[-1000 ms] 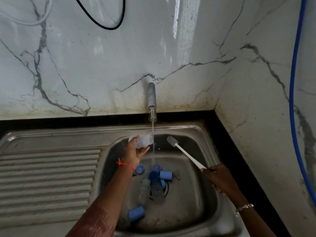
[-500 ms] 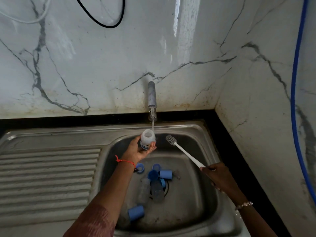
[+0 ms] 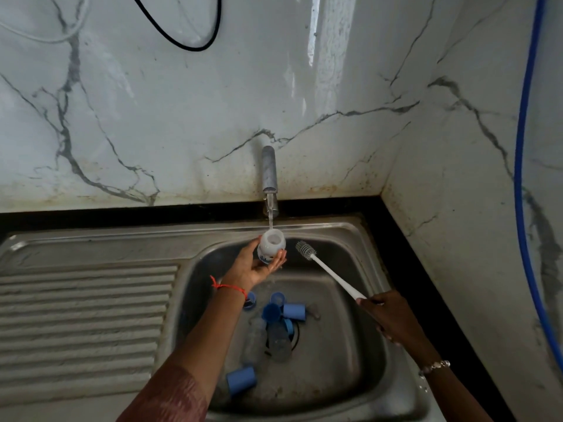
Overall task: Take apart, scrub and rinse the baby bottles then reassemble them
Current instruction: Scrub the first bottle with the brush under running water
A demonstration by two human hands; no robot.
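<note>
Tipped on its side a second ago, the bottle (image 3: 272,245) now stands mouth-up directly below the tap (image 3: 269,169), and the thin stream falls into its open neck. The left hand (image 3: 254,266) cradles it there, thumb on one side and fingers round its base. The right hand (image 3: 393,318), farther from the tap and off to its right, grips the end of the brush (image 3: 330,274). The handle slants up toward the tap, and the bristle head sits just beside the bottle on the right, apart from it and about level with the neck. The bottle's long axis is vertical and the brush's is aslant, so I judge the head must rise over the mouth and turn down along that axis, or the bottle must tilt to meet it. Blue caps (image 3: 294,311) and clear bottles (image 3: 278,339) lie on the sink (image 3: 365,236) floor, well below the tap.
</note>
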